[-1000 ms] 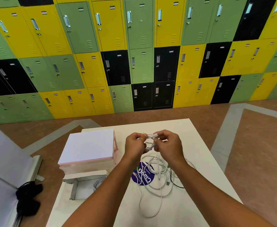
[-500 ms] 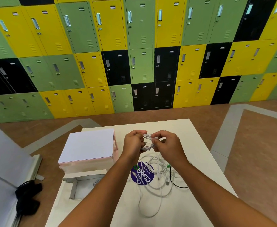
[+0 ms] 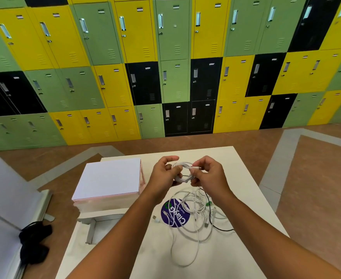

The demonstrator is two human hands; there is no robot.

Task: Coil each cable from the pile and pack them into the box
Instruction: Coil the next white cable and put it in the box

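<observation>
"How do things lie on the table [image 3: 246, 178]?"

"The open box [image 3: 91, 232] sits near its left edge, and the pile [image 3: 195, 210] of loose cables lies mid-table. Above the pile, the person's left hand [image 3: 163, 176] grips a small white coil [image 3: 182, 164] while the right hand [image 3: 208, 176] pinches its plug end."

"And next?"

"Likely securing that end, then carrying the coil left into the box."
</observation>
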